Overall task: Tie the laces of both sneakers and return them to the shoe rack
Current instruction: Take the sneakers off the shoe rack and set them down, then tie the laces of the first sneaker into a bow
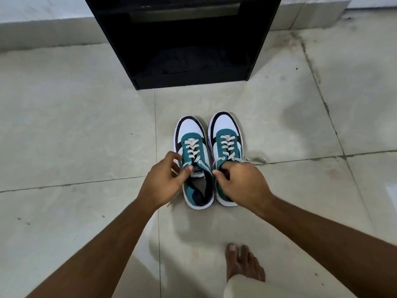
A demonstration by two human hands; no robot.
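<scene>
Two teal, white and black sneakers stand side by side on the tiled floor, toes pointing away from me. My left hand (166,179) grips the collar and tongue edge of the left sneaker (192,147), thumb by the tongue label. My right hand (240,181) covers the collar of the right sneaker (226,134) and holds its rim. White laces are threaded through both shoes; a loose lace end (255,161) trails on the floor to the right of the right sneaker. The black shoe rack (189,39) stands just beyond the shoes.
Pale floor tiles with dark grout lines spread all around. My bare foot (242,263) rests on the floor near the bottom, below the shoes. A dark shape lies on the rack's lowest shelf. A low white ledge runs behind the rack.
</scene>
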